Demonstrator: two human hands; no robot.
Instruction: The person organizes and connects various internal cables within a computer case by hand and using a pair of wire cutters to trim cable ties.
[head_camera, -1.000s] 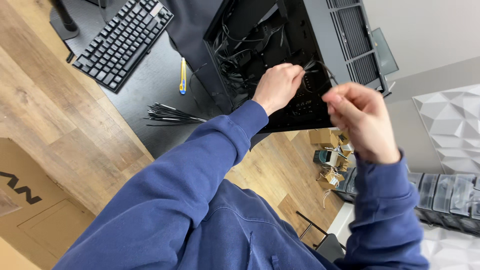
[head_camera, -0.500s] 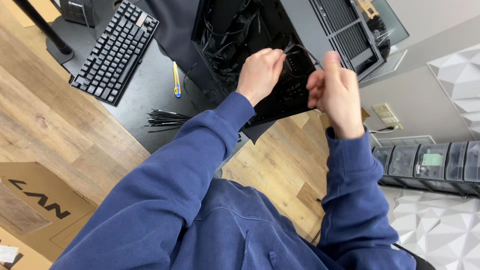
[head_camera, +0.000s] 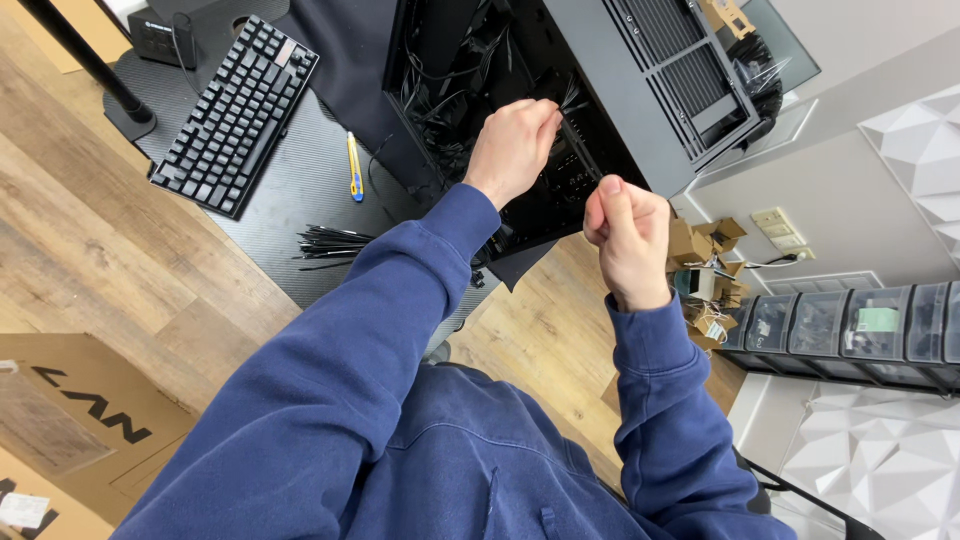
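Person in blue hoodie leans over an open black PC case (head_camera: 640, 90) lying on a dark desk mat (head_camera: 290, 200); inside the case, a tangle of black cables (head_camera: 470, 75).

Left hand (head_camera: 512, 148) is curled, fingers bunched together and pinching at a small bundle of cables (head_camera: 572, 100) by the case's inner edge; knuckles up, fingertips touching the wires; exactly what sits between the fingertips is too dark to tell.

Right hand (head_camera: 628, 238) is raised just beside the case's near edge, close to the left hand but apart from it; thumb and forefinger pressed together, other fingers folded in; it seems to pinch something thin, cannot tell what.

On the mat left of the case: yellow-and-blue utility knife (head_camera: 353, 167); a heap of black cable ties (head_camera: 330, 243) near the mat's front edge; black keyboard (head_camera: 236, 114) further left, tilted; black stand pole (head_camera: 85, 62) with its base beside the keyboard.

Wood floor (head_camera: 90, 250) below; cardboard box (head_camera: 70, 420) at lower left; small brown boxes (head_camera: 705, 245) on the floor past the right hand; row of clear drawer bins (head_camera: 850, 335) at the wall.
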